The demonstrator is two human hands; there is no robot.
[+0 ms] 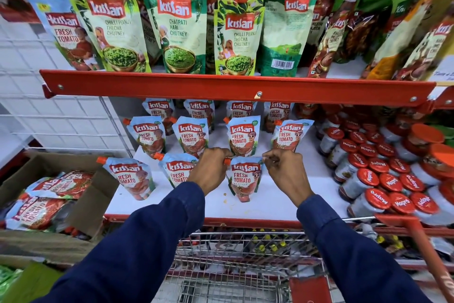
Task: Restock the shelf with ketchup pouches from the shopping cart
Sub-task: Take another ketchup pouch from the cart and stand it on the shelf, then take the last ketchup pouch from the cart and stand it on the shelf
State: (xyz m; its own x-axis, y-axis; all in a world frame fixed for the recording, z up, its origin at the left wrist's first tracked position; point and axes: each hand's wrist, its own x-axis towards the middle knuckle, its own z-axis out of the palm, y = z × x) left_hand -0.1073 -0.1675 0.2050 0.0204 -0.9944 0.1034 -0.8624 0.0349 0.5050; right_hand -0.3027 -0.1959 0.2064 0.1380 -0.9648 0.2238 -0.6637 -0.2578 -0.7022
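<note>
A blue and red ketchup pouch stands upright in the front row of the white shelf. My left hand pinches its orange spout at the top left corner. My right hand pinches its top right corner. Two more ketchup pouches stand to its left in the same row, the nearer one partly hidden by my left hand. Behind them stand further rows of ketchup pouches. The wire shopping cart is below my arms; I cannot make out any pouches inside it.
An open cardboard box of ketchup pouches sits at the left. Jars with red lids fill the shelf's right side. A red shelf rail hangs overhead, with green chutney pouches above it. The cart's red handle is at the lower right.
</note>
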